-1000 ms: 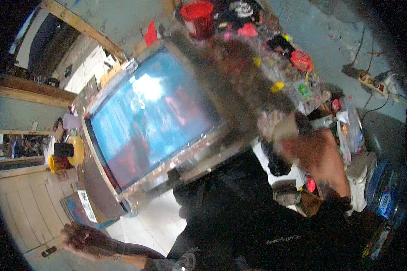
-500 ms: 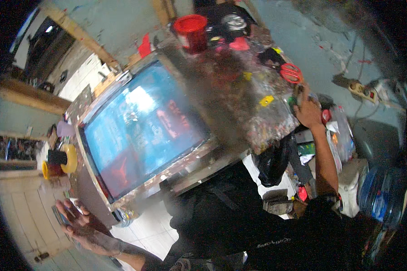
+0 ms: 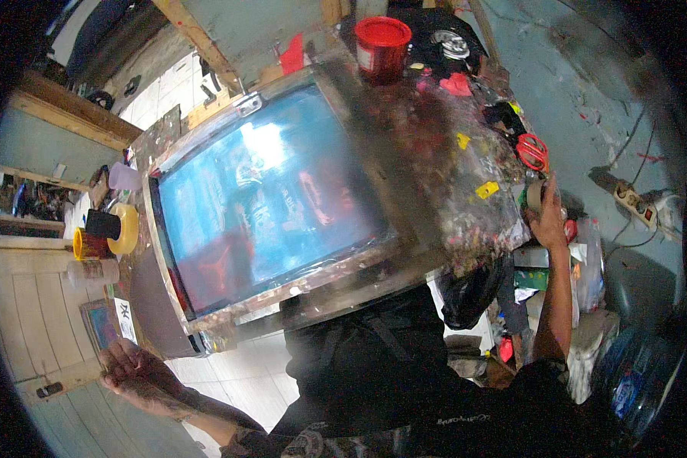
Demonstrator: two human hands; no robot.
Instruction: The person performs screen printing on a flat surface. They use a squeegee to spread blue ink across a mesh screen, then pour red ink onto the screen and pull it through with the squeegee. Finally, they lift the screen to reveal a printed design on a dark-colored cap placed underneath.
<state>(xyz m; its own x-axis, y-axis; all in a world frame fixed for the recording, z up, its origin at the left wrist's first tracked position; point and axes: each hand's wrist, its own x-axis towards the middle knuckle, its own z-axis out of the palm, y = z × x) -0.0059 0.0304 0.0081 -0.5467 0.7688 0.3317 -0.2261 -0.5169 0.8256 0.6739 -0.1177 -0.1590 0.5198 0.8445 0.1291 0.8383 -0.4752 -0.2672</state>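
Note:
A framed screen with blue mesh (image 3: pixel 275 198) and a paint-spattered border lies on the cluttered workbench (image 3: pixel 459 237), its hinge clamp at the top edge. At the bench's right edge, my right hand (image 3: pixel 549 221) has its fingers wrapped round a brown tape roll (image 3: pixel 534 197), just below red-handled scissors (image 3: pixel 533 151). My left hand (image 3: pixel 137 378) is raised at the lower left, off the bench, below a small white printed card (image 3: pixel 124 318). Its fingers are curled, and what they hold, if anything, is hidden.
A red bucket (image 3: pixel 382 57) stands at the back; yellow containers (image 3: pixel 122 229) and a purple cup (image 3: pixel 124 175) line the left edge. A power strip (image 3: pixel 633 204) is by the right wall, a water jug (image 3: pixel 633 382) lower right, a black bag (image 3: pixel 473 294) under the bench.
My right hand has moved away from me to the bench's right edge with the roll. My left hand's fingers were spread half a second ago and are now curled. The view has shifted.

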